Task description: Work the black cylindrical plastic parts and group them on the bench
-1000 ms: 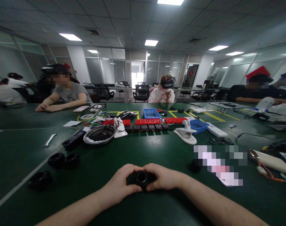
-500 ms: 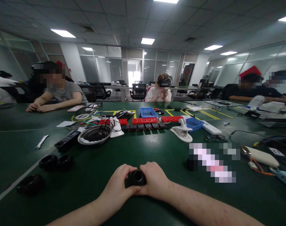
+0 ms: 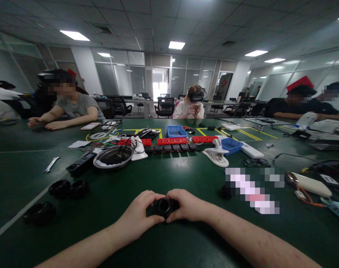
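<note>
Hands meet low at the middle of the green table, both closed around a small black ring-shaped part. The part's round opening faces up and back toward the camera, so its axis is tilted toward the person; it is short, and no long axis can be made out. It sits just above or on the table surface, well in front of the row of red and black power strips.

The left hand curls round the part's left side, thumb and fingertips pressed to its rim, only partly open. The right hand does likewise from the right, fingers bent over the top edge, thumb below. Both forearms come in from the bottom corners and converge on the part, wrists low near the table.

Left of the part lie two black round caps and a third nearer the edge. Beyond the part stand a metal bowl holding cables and a white clamp. Other people sit at the far side.
</note>
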The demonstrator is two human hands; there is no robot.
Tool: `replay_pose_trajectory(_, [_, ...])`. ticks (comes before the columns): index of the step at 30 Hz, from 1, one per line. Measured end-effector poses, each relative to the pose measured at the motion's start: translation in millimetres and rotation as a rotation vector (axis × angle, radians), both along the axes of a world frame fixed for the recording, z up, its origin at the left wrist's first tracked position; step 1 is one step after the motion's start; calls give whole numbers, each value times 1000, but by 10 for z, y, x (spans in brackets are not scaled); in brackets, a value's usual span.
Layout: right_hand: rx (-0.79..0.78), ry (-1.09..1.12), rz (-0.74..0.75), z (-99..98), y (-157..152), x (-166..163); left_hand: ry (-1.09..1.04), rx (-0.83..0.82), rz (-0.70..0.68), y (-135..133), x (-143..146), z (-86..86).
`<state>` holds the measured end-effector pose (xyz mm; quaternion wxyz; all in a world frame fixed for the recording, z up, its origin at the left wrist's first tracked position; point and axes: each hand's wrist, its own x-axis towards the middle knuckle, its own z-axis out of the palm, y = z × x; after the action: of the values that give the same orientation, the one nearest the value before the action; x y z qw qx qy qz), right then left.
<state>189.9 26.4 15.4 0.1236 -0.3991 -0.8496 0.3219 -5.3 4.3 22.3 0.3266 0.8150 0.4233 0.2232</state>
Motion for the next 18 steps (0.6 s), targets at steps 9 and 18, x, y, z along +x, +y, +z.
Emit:
replay_pose_trajectory(9, [419,-251,-227,-44,-177,-192,-6,62,147,-8,50,-87])
replay_pose_trajectory(18, [59,-7,67,104,-65,17,-12,-27,-51,77,-46,20])
